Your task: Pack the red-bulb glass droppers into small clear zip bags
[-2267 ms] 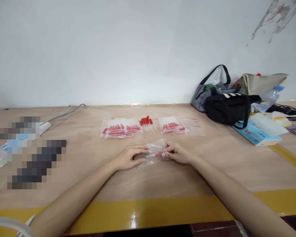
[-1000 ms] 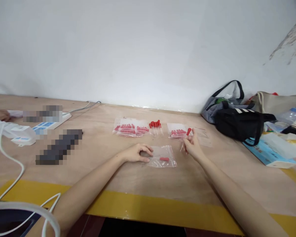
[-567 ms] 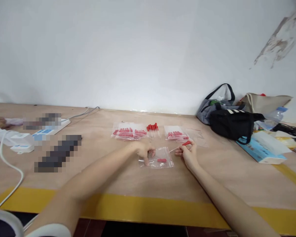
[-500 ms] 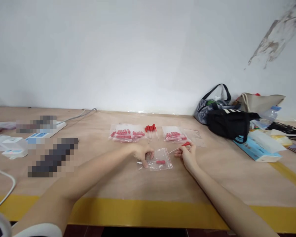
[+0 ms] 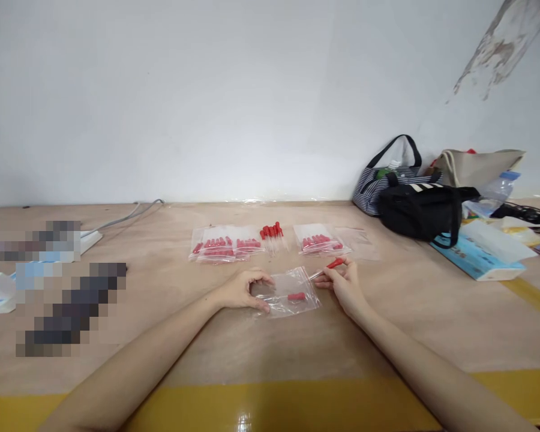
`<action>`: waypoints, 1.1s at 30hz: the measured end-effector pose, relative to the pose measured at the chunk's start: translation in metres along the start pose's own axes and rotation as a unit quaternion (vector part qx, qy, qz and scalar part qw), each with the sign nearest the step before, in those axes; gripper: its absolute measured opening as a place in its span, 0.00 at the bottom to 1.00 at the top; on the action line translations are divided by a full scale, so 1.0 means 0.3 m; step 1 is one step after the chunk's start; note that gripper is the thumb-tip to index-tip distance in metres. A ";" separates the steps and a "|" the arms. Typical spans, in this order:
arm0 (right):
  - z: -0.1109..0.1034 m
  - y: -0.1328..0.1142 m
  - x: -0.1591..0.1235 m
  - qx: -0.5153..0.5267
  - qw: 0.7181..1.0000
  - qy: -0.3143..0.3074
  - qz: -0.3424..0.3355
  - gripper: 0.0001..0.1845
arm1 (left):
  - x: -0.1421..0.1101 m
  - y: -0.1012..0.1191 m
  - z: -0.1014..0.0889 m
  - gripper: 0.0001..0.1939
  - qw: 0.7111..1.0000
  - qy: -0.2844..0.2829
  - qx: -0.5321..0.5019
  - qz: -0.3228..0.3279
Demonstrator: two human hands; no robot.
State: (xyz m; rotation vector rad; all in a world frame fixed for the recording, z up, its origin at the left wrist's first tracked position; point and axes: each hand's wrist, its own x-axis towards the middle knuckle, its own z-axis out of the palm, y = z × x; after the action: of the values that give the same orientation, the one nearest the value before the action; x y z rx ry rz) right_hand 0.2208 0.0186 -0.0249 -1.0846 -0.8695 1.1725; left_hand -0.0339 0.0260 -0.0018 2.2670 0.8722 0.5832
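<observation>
Packed bags [image 5: 220,245] lie flat on the tabletop [image 5: 207,354] beyond the left hand [image 5: 247,291], whose thumb and fingers stand well parted, tips at the left end of a clear bag [image 5: 292,285], likely to steady it. That bag lies nearer than the loose droppers [image 5: 272,231], with a bagged dropper [image 5: 296,296] inside and its zip edge [image 5: 312,288] facing right, which suits the right hand [image 5: 342,282]: pinched around a held dropper [image 5: 335,263], it points the stem left toward that edge, probably for control.
</observation>
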 end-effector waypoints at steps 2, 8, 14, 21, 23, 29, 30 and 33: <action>0.004 -0.007 -0.013 -0.001 1.000 -0.021 0.018 0.26 | 0.000 -0.005 0.002 0.28 1.000 0.003 -0.006 -0.010; -0.003 -0.004 -0.014 -0.136 0.979 -0.153 0.010 0.18 | -0.008 -0.016 0.014 0.31 0.999 0.026 -0.012 -0.027; -0.032 -0.017 0.034 -0.275 0.928 -0.229 -0.098 0.15 | -0.006 -0.013 0.009 0.30 0.999 0.049 0.004 0.003; -0.046 -0.017 0.046 -0.278 0.927 -0.234 -0.091 0.15 | -0.004 -0.012 0.006 0.29 0.998 0.047 0.016 0.026; -0.034 -0.020 0.027 -0.294 0.917 -0.258 -0.082 0.15 | -0.006 -0.008 0.007 0.28 0.999 0.043 0.014 0.016; -0.031 -0.051 0.010 -0.312 0.882 -0.348 -0.063 0.15 | -0.010 0.009 0.007 0.23 0.999 0.002 0.048 0.027; -0.030 -0.061 0.020 -0.325 0.882 -0.334 -0.075 0.13 | -0.010 0.010 0.007 0.22 0.997 0.001 0.064 0.035; 0.009 -0.093 0.072 -0.407 0.872 -0.222 -0.159 0.09 | -0.008 0.011 0.011 0.19 0.994 0.010 0.099 0.053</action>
State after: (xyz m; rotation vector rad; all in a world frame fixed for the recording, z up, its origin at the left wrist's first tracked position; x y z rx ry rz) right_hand 0.2302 0.0391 0.0025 -1.2669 -1.9431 0.7713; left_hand -0.0321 0.0209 -0.0023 2.5025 0.8565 0.5900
